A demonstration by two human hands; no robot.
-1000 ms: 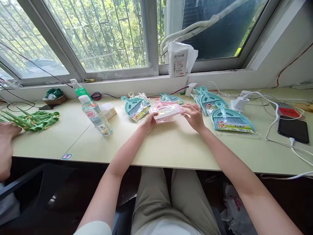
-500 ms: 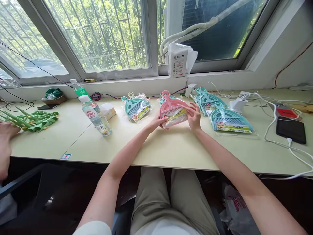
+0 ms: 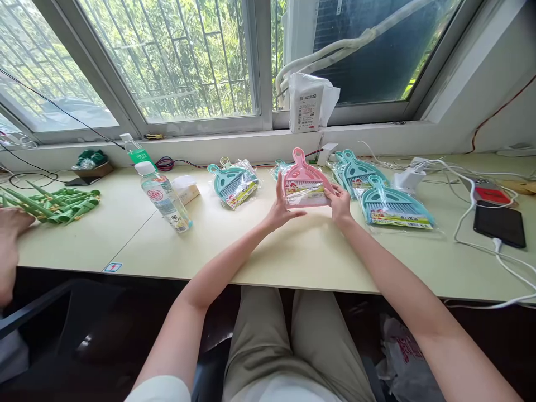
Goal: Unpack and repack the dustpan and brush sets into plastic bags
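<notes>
A pink dustpan and brush set (image 3: 306,181) in clear plastic is held up over the table, its handle pointing away from me. My right hand (image 3: 340,202) grips its lower right corner between thumb and fingers. At its left edge is my left hand (image 3: 281,209), fingers raised and thumb stretched out apart from them. Behind the pink set, a teal set (image 3: 281,166) is mostly hidden. Another wrapped teal set (image 3: 234,184) lies to the left. On the right are more teal sets, one at the back (image 3: 355,170) and one nearer (image 3: 393,206).
Left on the table (image 3: 167,262) are a water bottle (image 3: 165,201), a tissue box (image 3: 186,191) and green woven leaves (image 3: 62,204) near another person's hand (image 3: 14,220). White cables and a black phone (image 3: 499,224) lie right. A tissue pack (image 3: 309,106) stands on the sill.
The pink set has shifted right and now faces me more squarely. My left hand's fingers have spread from their pinch on its lower left corner. My right hand has moved slightly right and down.
</notes>
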